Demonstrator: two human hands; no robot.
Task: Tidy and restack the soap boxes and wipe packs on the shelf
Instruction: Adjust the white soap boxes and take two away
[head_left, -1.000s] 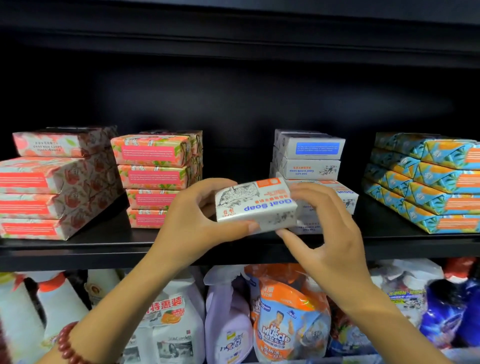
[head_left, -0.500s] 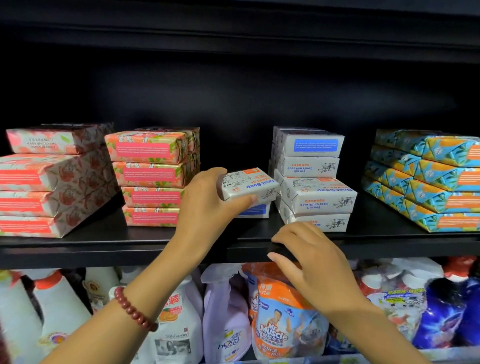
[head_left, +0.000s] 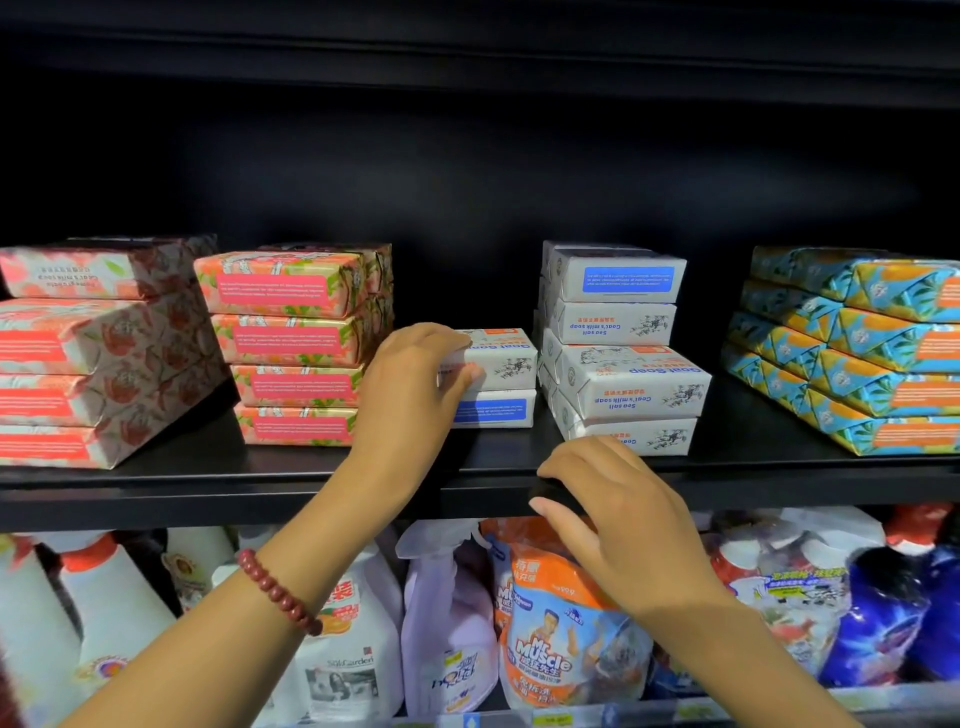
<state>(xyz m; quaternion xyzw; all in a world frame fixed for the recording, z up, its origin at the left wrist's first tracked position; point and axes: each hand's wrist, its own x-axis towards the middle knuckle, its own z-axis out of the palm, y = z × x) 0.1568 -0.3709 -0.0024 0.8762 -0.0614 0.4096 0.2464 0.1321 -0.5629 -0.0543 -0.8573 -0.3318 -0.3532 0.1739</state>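
Just left of the tall goat soap stack (head_left: 618, 332) on the black shelf (head_left: 208, 483): gripping a goat soap box (head_left: 506, 356) with the left hand (head_left: 410, 384), thumb on the front face, fingers over the top. Lying flat on a blue-label soap box (head_left: 493, 409), print upside down, just beside the stack. Below and in front of the stack: resting the right hand (head_left: 618, 519) on the shelf lip, fingers loosely bent, holding nothing. Farther left of the stack, pink floral packs (head_left: 296, 343); well to its right, blue-and-orange packs (head_left: 852, 358). Beneath the stack, a Mr Muscle pouch (head_left: 550, 644).
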